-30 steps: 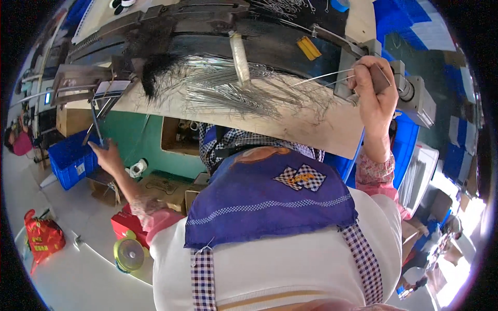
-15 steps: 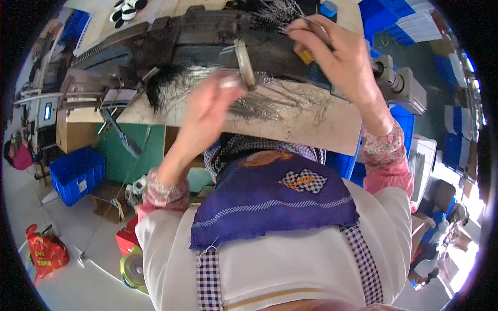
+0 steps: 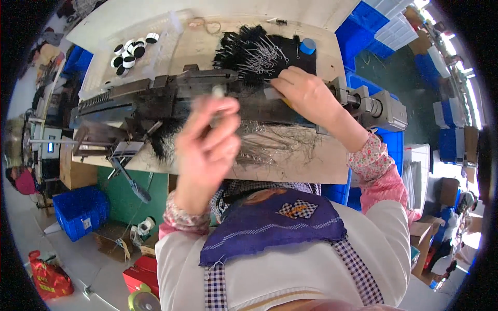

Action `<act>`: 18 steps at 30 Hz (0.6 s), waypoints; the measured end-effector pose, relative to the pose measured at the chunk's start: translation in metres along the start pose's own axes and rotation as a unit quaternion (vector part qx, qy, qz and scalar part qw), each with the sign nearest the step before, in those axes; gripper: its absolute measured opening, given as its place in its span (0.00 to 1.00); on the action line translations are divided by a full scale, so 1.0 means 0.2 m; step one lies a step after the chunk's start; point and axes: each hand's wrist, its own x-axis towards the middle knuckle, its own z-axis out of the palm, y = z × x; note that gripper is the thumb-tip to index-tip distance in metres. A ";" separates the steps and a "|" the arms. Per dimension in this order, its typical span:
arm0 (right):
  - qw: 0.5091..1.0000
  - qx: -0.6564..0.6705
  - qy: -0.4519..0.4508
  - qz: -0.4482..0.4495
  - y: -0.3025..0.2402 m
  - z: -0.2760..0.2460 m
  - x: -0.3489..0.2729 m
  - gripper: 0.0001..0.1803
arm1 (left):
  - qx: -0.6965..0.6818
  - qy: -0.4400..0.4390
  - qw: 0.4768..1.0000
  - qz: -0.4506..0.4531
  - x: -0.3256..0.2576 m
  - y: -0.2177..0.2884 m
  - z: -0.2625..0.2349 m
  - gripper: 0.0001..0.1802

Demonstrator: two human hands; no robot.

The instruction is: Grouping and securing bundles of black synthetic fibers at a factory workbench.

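My left hand (image 3: 205, 142) is raised over the near edge of the machine, its curled fingers smeared by motion. A small whitish thing (image 3: 218, 92) shows at its fingertips; I cannot tell what it is. My right hand (image 3: 314, 98) is closed over the machine's right part, around a small tool with a yellow part (image 3: 288, 102) and a pale flat end. A small black bristle brush (image 3: 252, 80) lies right by its fingertips; whether they touch it is unclear. Beyond is a pile of black twisted-wire brushes (image 3: 262, 54) with looped metal ends. The long dark metal machine (image 3: 150, 101) spans the bench.
Loose wires and bristles (image 3: 275, 145) litter the bench's near strip. White rings with black centres (image 3: 129, 52) sit at the back left, and a blue cap (image 3: 307, 45) beside the brushes. A motor (image 3: 386, 109) stands at the machine's right end. A blue crate (image 3: 80, 212) is on the floor.
The view has shifted, showing more of the bench's back. My left hand has turned its fingers upward. The pale ring earlier standing above it is out of sight. My right hand stays closed.
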 end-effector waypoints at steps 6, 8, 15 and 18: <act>0.997 0.046 0.044 0.045 0.03 -0.04 0.00 0.10 | 0.302 0.010 0.927 0.223 -0.26 0.18 -0.28 0.15; 0.996 0.001 0.045 0.078 0.14 -0.02 0.09 0.08 | 0.584 0.033 0.794 0.166 -0.28 0.10 -0.23 0.13; 0.996 0.034 -0.047 0.062 0.38 -0.09 0.20 0.12 | 0.806 -0.013 0.591 0.019 0.55 -0.14 -0.26 0.16; 0.987 0.130 -0.090 -0.002 0.21 -0.10 0.06 0.10 | 0.852 -0.019 0.522 0.036 0.61 -0.08 -0.28 0.16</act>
